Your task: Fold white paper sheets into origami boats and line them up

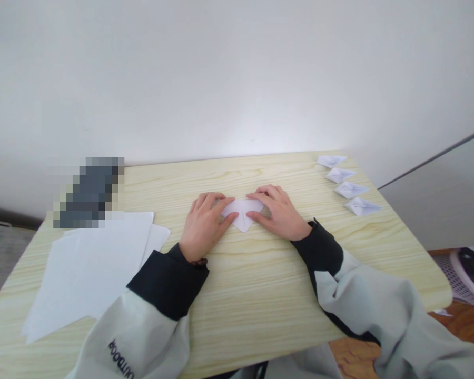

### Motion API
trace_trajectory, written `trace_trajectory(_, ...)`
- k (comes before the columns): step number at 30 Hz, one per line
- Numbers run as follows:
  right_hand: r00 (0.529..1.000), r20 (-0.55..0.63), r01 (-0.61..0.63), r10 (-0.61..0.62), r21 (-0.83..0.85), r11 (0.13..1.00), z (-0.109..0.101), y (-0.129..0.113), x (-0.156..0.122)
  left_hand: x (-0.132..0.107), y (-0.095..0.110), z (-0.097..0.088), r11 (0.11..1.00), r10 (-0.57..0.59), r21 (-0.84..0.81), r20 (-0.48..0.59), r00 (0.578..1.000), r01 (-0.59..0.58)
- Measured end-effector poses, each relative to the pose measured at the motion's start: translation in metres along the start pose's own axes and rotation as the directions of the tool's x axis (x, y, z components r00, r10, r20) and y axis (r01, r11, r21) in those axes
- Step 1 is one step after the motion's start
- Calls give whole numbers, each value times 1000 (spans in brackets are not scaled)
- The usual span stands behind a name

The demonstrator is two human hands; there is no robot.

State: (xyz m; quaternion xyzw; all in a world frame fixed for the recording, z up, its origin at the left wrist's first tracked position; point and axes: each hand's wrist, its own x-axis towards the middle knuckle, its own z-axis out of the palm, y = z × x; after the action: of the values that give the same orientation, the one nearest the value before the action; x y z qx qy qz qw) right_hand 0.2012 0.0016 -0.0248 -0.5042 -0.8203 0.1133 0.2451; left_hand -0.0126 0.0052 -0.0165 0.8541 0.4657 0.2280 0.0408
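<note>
A small piece of folded white paper (244, 207) lies on the wooden table in front of me, its lower edge coming to a blunt point toward me. My left hand (206, 221) grips its left end between thumb and fingers. At the opposite end, my right hand (277, 211) pinches the paper the same way, thumb below and fingers along the upper edge. A crease runs down the paper's middle between my two thumbs. The outer ends are partly hidden by my fingers.
Several folded paper boats (361, 206) stand in a row at the right edge of the table (253, 295). Loose white sheets (95, 263) are stacked at the left, below a pixelated dark object (89, 195). A white wall rises behind; a basket (458, 273) stands on the floor at right.
</note>
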Motion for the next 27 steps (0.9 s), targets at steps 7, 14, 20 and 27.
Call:
trace_trajectory(7, 999, -29, 37, -37, 3, 999, 2, 1, -1, 1, 0, 0, 996, -8, -87, -27, 1000, 5)
trace_trajectory(14, 994, -68, 91, -91, -2, 996, 1, 0, -1, 3, -2, -2, 982, -41, -186, -11, 999, 38)
trace_trajectory(20, 989, -93, 121, -116, 49, 991, -1, 0, 0, 3, -1, -1, 961, -134, -248, -20, 991, 124)
trace_trajectory(27, 988, -132, 95, -81, 103, 990, 2, 4, 1, 3, 0, -2, 951, -146, -280, -36, 989, 130)
